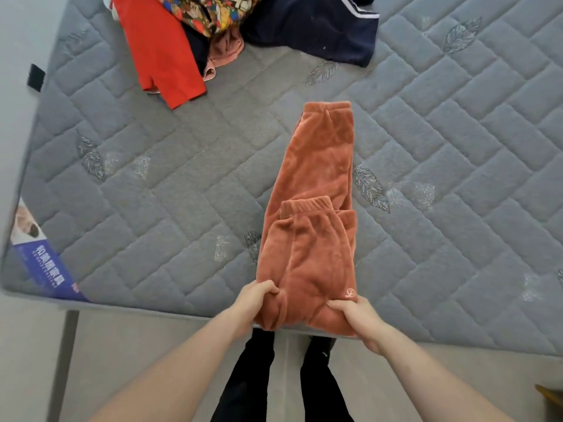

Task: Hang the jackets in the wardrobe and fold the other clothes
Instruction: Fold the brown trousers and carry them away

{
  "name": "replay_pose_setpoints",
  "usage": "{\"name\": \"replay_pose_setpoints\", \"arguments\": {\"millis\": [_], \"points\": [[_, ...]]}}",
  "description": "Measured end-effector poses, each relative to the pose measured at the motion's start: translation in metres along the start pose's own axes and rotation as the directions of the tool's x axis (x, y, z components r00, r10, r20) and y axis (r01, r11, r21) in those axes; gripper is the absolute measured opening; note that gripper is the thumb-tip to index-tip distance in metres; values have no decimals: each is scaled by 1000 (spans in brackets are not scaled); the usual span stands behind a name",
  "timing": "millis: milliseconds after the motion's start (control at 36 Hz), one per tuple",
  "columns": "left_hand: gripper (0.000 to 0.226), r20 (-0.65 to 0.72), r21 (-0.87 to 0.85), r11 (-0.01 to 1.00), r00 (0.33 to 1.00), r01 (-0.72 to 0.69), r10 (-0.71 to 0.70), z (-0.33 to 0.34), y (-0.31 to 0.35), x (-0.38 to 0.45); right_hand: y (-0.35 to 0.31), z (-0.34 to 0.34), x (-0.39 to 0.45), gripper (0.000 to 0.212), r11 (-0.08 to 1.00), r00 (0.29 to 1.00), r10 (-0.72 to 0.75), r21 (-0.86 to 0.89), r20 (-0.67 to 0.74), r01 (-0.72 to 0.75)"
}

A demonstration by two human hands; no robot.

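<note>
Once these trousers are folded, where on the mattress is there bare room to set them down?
Bare mattress lies left of the trousers, below the red garment, and a wider patch right of them, below the navy garment. The far left end is crowded with piled clothes.

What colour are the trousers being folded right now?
Rust orange, plush fabric; the trousers show clearly in the head view.
</note>
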State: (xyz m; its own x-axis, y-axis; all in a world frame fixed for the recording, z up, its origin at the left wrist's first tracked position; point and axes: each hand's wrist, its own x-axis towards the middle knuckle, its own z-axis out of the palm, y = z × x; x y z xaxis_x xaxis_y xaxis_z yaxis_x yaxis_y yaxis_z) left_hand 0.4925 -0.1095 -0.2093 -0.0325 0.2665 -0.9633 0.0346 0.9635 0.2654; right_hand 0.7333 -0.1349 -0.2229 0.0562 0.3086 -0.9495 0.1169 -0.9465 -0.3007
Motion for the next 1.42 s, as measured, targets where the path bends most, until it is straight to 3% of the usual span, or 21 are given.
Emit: {"name": "replay_pose_setpoints", "arguments": {"millis": [111, 222, 333, 417, 472, 528, 583, 639, 722, 806, 917, 1000, 1056, 1139, 1222, 1278, 1361, 1417], "points": [[52, 40, 36, 997, 996, 73, -74, -9, -50, -24, 39, 6, -31, 27, 997, 999, 24, -73, -26, -26], [71, 41, 133, 988, 995, 83, -90, -12, -81, -43, 64, 8, -59, 60, 983, 989, -87, -170, -122, 65], [110, 55, 278, 939, 979, -204, 196, -12, -79, -58, 69, 6, -80, 96, 911, 921, -364, -257, -141, 321], [93, 89, 466, 775, 895, -426, 438, -14, -60, -66, 51, 2, -88, 88, 733, 776, -624, -408, -86, 544], [77, 119, 510, 710, 857, -485, 501, -17, -38, -70, 31, -1, -87, 69, 680, 726, -685, -407, -58, 609], [65, 155, 497, 687, 834, -529, 530, -18, -9, -70, 6, -4, -84, 43, 718, 739, -670, -307, -66, 624], [52, 176, 402, 726, 825, -558, 537, -20, 22, -70, -23, -8, -79, 24, 807, 799, -590, -113, -115, 579], [39, 173, 308, 764, 822, -568, 542, -20, 53, -66, -55, -14, -75, 16, 853, 853, -499, 88, -156, 515], [26, 66, 178, 836, 854, -519, 516, -13, 105, -60, -103, -24, -68, 17, 867, 884, -410, 203, -226, 455], [36, 47, 55, 881, 883, -469, 467, -6, 153, -44, -145, -30, -54, 22, 843, 911, -319, 362, -262, 399], [50, 116, 119, 868, 875, -481, 469, 3, 206, -21, -193, -33, -32, 17, 791, 916, -331, 462, -227, 400], [56, 85, 188, 837, 857, -514, 508, 8, 232, 3, -223, -34, -14, 18, 749, 908, -364, 514, -207, 417], [76, 27, 257, 810, 842, -527, 539, 9, 242, 21, -237, -35, 2, 30, 722, 896, -390, 533, -212, 441], [98, -37, 393, 784, 843, -482, 537, 8, 250, 44, -241, -34, 22, 71, 745, 874, -406, 456, -268, 486], [97, -56, 689, 620, 825, -376, 562, 3, 253, 65, -216, -29, 32, 81, 834, 820, -431, 181, -377, 522], [91, -50, 806, 469, 748, -361, 661, 5, 260, 72, -185, -22, 35, 76, 852, 764, -435, 57, -477, 520], [86, 50, 854, 271, 589, -444, 807, 22, 284, 74, -133, -7, 35, 74, 875, 709, -356, 49, -609, 481], [98, 181, 873, 146, 586, -465, 790, 41, 303, 76, -104, 4, 35, 83, 917, 769, -214, 147, -602, 371]]}}
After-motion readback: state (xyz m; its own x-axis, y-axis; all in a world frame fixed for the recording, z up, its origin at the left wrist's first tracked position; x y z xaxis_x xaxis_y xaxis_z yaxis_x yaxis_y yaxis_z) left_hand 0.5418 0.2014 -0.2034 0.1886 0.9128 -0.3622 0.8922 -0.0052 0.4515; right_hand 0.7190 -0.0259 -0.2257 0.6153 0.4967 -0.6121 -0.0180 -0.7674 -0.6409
